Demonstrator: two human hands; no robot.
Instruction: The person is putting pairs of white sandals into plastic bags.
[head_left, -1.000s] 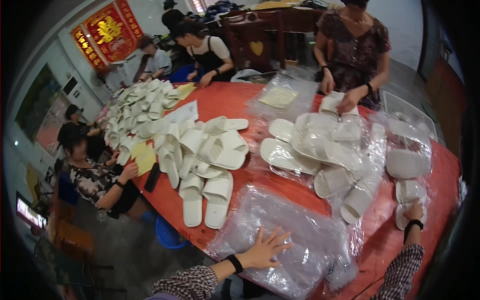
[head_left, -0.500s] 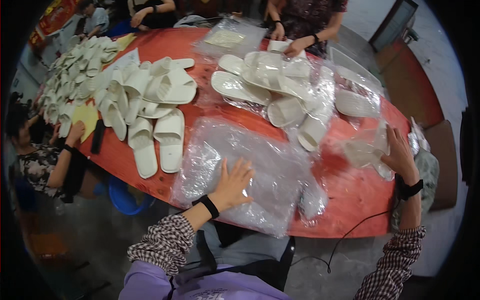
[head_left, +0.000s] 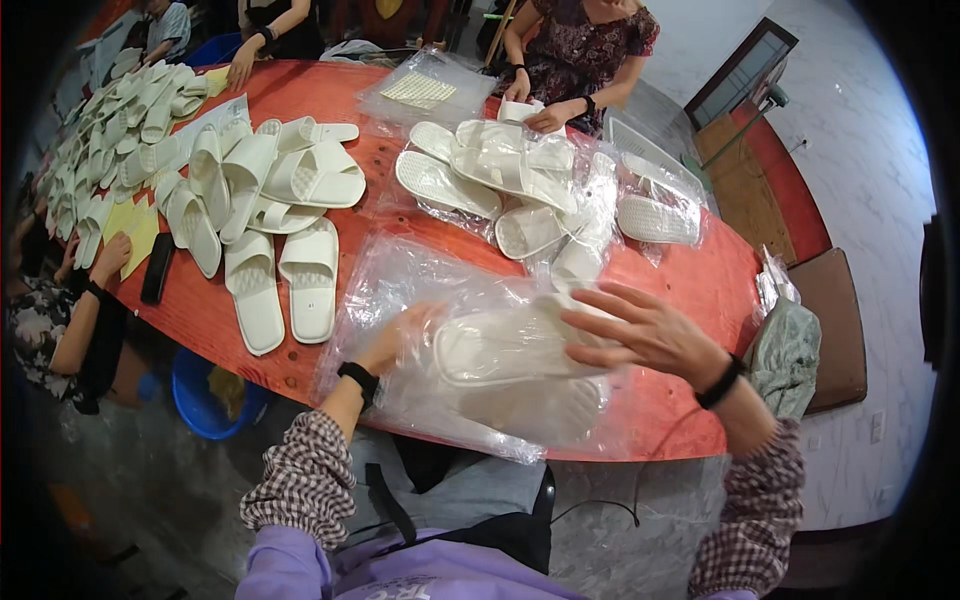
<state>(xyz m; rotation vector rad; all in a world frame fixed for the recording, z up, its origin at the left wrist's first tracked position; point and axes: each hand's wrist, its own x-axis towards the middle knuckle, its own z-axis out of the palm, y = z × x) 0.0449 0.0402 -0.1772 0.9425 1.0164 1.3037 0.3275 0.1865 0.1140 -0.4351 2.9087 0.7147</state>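
Note:
A pair of white slippers (head_left: 490,345) in clear plastic lies in front of me, one slipper above the other. Beneath it is a stack of flat clear plastic bags (head_left: 365,300) at the table's near edge. My left hand (head_left: 405,335) is at the left end of the upper slipper; motion smears its fingers, so its grip is unclear. Over the pair's right end, my right hand (head_left: 645,335) has its fingers stretched out and apart, against or just above the plastic. Just beyond is a pile of bagged slippers (head_left: 515,165).
Loose white slippers (head_left: 255,290) and a large heap of them (head_left: 120,130) cover the red table's (head_left: 680,290) left side. A black object (head_left: 157,268) lies near its left edge. Co-workers' hands (head_left: 545,115) work at the far side. A blue bucket (head_left: 205,395) stands below.
My right hand has come in from the table's right side, where it held a pale, plastic-wrapped thing. A slipper pair now lies on the bags. My left hand is no longer flat on them.

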